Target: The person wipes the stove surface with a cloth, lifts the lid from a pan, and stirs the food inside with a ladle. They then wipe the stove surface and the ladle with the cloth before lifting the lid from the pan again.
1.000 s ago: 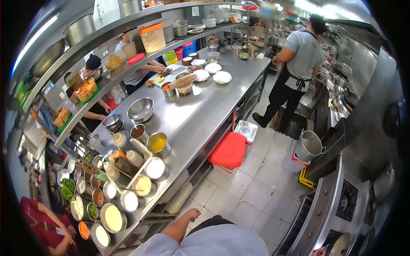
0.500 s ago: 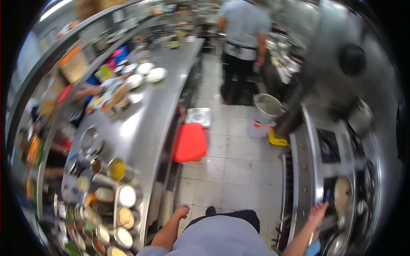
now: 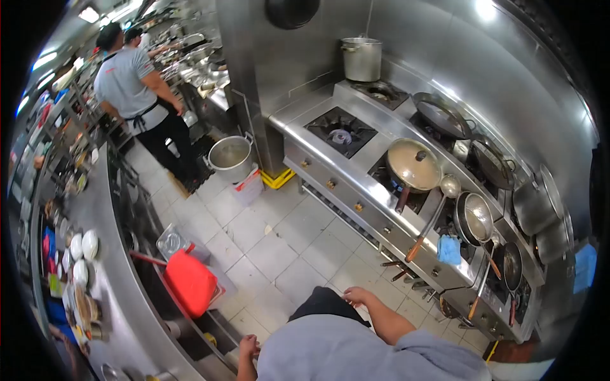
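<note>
Low in the view, my left hand (image 3: 250,347) hangs beside my body, its fingers loosely bent and a little apart, holding nothing. My right hand (image 3: 358,296) is in front of my waist over the tiled floor, also empty, fingers loosely spread. Neither hand touches anything. Nearest to my left hand is the lower shelf of the steel counter (image 3: 136,279). On the stove (image 3: 375,213) to the right sit a lidded pan (image 3: 414,166), a ladle (image 3: 450,185), a strainer (image 3: 478,216) and a black pan (image 3: 510,267). A blue cloth (image 3: 449,249) lies at its front edge.
A co-worker (image 3: 130,89) stands at the far left with their back turned; another person is beyond. A large pot (image 3: 231,159) sits on a bucket by a yellow floor guard (image 3: 278,179). A red lid or seat (image 3: 189,284) juts out beside the counter. A tall pot (image 3: 361,59) stands behind.
The view has swung right, bringing the whole stove into sight. My right hand has come from beside the stove to my waist. My left hand still hangs at my side.
</note>
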{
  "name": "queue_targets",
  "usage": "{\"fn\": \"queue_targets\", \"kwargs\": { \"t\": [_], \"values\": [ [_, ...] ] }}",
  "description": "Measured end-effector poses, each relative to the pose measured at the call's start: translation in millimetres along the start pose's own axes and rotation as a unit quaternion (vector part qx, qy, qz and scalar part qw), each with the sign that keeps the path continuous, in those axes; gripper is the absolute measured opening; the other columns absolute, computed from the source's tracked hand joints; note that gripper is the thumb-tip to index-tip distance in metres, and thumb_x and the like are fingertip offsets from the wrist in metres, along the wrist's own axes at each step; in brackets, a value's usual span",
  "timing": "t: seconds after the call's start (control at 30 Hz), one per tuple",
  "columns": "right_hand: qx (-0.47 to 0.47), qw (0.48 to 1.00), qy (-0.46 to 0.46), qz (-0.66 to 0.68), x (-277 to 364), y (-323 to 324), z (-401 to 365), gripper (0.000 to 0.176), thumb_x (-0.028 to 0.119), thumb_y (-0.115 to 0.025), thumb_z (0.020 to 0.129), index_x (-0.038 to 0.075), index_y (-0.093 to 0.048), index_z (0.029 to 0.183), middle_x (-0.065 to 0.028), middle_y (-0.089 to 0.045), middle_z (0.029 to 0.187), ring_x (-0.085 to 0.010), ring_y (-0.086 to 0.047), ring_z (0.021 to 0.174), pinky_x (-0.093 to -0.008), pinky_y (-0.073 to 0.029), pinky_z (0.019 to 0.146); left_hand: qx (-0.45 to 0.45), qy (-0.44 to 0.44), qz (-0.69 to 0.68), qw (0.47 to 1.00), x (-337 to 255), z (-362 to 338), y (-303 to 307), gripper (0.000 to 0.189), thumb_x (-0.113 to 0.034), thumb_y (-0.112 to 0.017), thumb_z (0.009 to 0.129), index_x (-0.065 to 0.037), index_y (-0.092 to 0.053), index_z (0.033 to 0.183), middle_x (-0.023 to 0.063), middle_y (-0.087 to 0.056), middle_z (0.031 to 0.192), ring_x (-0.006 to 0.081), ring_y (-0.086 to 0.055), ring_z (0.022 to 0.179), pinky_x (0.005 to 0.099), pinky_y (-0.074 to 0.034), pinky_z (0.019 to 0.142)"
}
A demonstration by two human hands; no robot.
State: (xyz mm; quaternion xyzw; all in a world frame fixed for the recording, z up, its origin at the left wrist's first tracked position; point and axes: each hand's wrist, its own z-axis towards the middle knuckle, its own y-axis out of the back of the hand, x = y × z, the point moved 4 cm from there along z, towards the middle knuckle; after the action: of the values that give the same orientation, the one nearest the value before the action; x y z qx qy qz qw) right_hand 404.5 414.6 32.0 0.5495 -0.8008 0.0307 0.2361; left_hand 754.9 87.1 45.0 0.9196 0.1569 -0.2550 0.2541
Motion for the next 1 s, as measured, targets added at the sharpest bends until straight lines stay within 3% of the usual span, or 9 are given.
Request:
{"fn": "queue_targets", "kwargs": {
  "t": [0.03, 0.1, 0.33, 0.5, 0.57, 0.7, 0.83, 0.9, 1.0],
  "values": [
    [-0.012, 0.999, 0.023, 0.028, 4.1, 0.4, -6.5, 0.048, 0.031, -0.061, 0.077, 0.009, -0.051, 0.119, -0.0104, -0.062, 0.087, -0.0179, -0.060, 0.065, -0.0330, -0.052, 0.056, 0.001, -0.009, 0.004, 1.000, -0.1, 19.9, 0.2, 0.032, -0.021, -0.051, 0.082, -0.002, -0.056, 0.107, 0.0128, -0.059, 0.072, 0.0200, -0.056, 0.048, 0.0316, -0.046, 0.039],
    [-0.029, 0.999, 0.045, 0.009, 5.5, 8.8, -5.2, 0.047, 0.030, -0.061, 0.078, 0.010, -0.051, 0.119, -0.0094, -0.062, 0.084, -0.0177, -0.060, 0.061, -0.0320, -0.051, 0.053, 0.020, 0.058, -0.146, 0.987, 17.0, 56.6, 5.1, 0.034, -0.020, -0.049, 0.084, -0.002, -0.049, 0.113, 0.0116, -0.057, 0.072, 0.0205, -0.054, 0.043, 0.0318, -0.045, 0.034],
    [-0.114, 0.993, 0.018, 0.014, -0.8, 71.4, 8.9, 0.047, 0.031, -0.062, 0.077, 0.008, -0.051, 0.117, -0.0069, -0.061, 0.078, -0.0153, -0.059, 0.057, -0.0291, -0.049, 0.046, 0.065, 0.018, -0.090, 0.994, -46.0, 79.5, -9.1, 0.035, -0.023, -0.050, 0.085, -0.002, -0.047, 0.113, 0.0124, -0.059, 0.077, 0.0210, -0.055, 0.043, 0.0319, -0.047, 0.036],
    [-0.136, 0.987, 0.059, 0.061, 9.1, 91.5, 4.7, 0.045, 0.031, -0.061, 0.078, 0.007, -0.053, 0.116, -0.0072, -0.061, 0.078, -0.0157, -0.058, 0.056, -0.0277, -0.048, 0.046, 0.076, -0.010, 0.006, 0.997, -73.4, 90.6, -37.3, 0.033, -0.022, -0.051, 0.085, -0.002, -0.050, 0.110, 0.0131, -0.060, 0.079, 0.0206, -0.057, 0.046, 0.0294, -0.045, 0.037],
    [-0.139, 0.986, 0.059, 0.065, 0.1, 92.9, 6.7, 0.044, 0.030, -0.061, 0.078, 0.007, -0.053, 0.115, -0.0073, -0.061, 0.077, -0.0158, -0.058, 0.055, -0.0280, -0.048, 0.046, -0.023, -0.161, 0.147, 0.976, -87.6, 98.4, -35.6, 0.030, -0.020, -0.051, 0.084, -0.001, -0.053, 0.108, 0.0129, -0.060, 0.077, 0.0194, -0.056, 0.046, 0.0288, -0.044, 0.037],
    [-0.167, 0.982, 0.082, 0.034, -25.2, 87.0, -2.7, 0.041, 0.029, -0.062, 0.078, 0.007, -0.055, 0.112, -0.0079, -0.062, 0.073, -0.0157, -0.057, 0.053, -0.0292, -0.048, 0.046, 0.084, 0.014, 0.036, 0.996, -110.3, 107.1, -37.1, 0.027, -0.017, -0.053, 0.082, -0.002, -0.056, 0.104, 0.0111, -0.060, 0.075, 0.0180, -0.055, 0.050, 0.0289, -0.045, 0.039],
    [-0.191, 0.973, 0.026, 0.124, -73.8, 71.6, -18.6, 0.039, 0.027, -0.062, 0.078, 0.005, -0.056, 0.109, -0.0085, -0.061, 0.070, -0.0155, -0.058, 0.054, -0.0288, -0.048, 0.047, 0.113, -0.032, 0.097, 0.988, -136.7, 128.2, -45.7, 0.031, -0.020, -0.054, 0.081, -0.001, -0.056, 0.105, 0.0122, -0.060, 0.073, 0.0186, -0.052, 0.044, 0.0297, -0.045, 0.040],
    [-0.128, 0.984, -0.013, 0.126, -100.6, 60.4, -20.8, 0.037, 0.026, -0.062, 0.077, 0.005, -0.056, 0.108, -0.0073, -0.060, 0.069, -0.0160, -0.058, 0.053, -0.0290, -0.048, 0.046, 0.127, -0.024, 0.101, 0.987, -153.6, 134.4, -52.8, 0.032, -0.020, -0.055, 0.081, 0.000, -0.055, 0.106, 0.0115, -0.059, 0.072, 0.0184, -0.052, 0.045, 0.0299, -0.045, 0.040],
    [-0.165, 0.961, -0.039, 0.216, -129.7, 38.7, -41.4, 0.037, 0.027, -0.061, 0.078, 0.005, -0.055, 0.107, -0.0058, -0.059, 0.069, -0.0161, -0.058, 0.053, -0.0294, -0.048, 0.046, 0.147, -0.066, 0.108, 0.981, -189.0, 145.9, -74.1, 0.032, -0.021, -0.056, 0.080, -0.001, -0.056, 0.105, 0.0091, -0.058, 0.069, 0.0177, -0.053, 0.047, 0.0302, -0.044, 0.040]
  ]
}}
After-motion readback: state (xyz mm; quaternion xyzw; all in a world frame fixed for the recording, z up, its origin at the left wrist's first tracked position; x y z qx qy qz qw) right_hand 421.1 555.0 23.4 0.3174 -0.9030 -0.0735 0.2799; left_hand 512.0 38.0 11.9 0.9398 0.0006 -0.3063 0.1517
